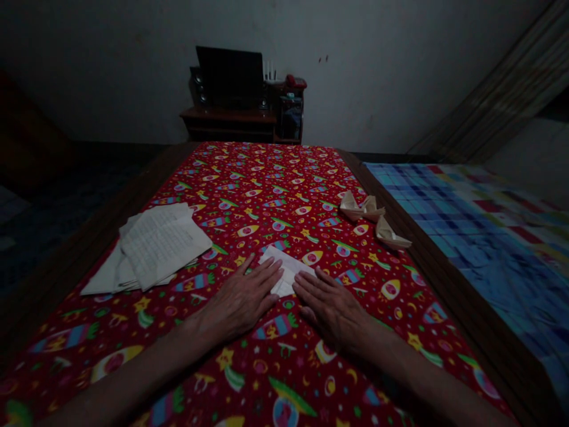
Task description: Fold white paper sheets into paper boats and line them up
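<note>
Papers (pixel 166 240) left of left hand (pixel 244 293)

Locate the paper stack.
In the head view, the paper stack lies on the red cloth, by its left edge, left of the left hand.

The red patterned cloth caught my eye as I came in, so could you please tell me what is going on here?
A person's left hand and right hand rest with fingers spread along a folded piece of white paper on the red cloth. Off to the left lies a loose pile of sheets. Three folded paper shapes sit off to the right, near the cloth's edge.
</note>
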The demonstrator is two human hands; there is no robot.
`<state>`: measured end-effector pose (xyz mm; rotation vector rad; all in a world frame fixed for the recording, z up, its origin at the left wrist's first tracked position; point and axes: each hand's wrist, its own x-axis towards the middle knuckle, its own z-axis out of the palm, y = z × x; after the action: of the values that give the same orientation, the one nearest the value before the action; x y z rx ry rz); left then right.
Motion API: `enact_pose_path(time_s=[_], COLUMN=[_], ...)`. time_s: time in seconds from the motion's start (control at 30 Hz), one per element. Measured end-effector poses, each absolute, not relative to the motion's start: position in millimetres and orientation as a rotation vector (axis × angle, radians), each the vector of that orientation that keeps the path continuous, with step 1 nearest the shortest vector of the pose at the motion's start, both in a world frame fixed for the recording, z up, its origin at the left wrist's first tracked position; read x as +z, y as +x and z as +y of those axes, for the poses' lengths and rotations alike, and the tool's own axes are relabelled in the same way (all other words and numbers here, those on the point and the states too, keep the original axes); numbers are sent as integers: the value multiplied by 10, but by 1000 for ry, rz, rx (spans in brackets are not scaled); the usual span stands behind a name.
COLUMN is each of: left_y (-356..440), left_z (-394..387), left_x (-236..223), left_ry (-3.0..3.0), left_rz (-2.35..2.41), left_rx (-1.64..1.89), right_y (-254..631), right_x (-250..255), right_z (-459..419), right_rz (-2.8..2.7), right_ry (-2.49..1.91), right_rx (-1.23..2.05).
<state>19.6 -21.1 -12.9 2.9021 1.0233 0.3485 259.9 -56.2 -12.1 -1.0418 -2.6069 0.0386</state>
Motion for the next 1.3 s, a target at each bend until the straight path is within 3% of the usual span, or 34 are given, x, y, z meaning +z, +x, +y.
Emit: enact_pose_path(time_s=[0.43,0.8,0.97,1.13,1.23,1.3], left_y=[184,384,432,323,281,267], left_z=[422,796,800,624,491,406], left_x=[-13,84,143,203,275,332], left_ry=[2669,2541,2479,2355,2317,2437], left_rz=[1018,1038,990,1031,1043,1005], left_rx=[538,41,19,135,392,621], right_y=[2490,2566,2616,2617,2588,2576], right_x=[-184,-92,-129,-121,-28,62], right_z=[-386,-383,-355,-275,-192,-124], right_rz=[-2409,-2182,-2185,-2185,-2200,-2215], right_ry=[-1311,-1525,-1478,-1490,-1454,-1330], right_rx=[-207,222,299,458,567,460])
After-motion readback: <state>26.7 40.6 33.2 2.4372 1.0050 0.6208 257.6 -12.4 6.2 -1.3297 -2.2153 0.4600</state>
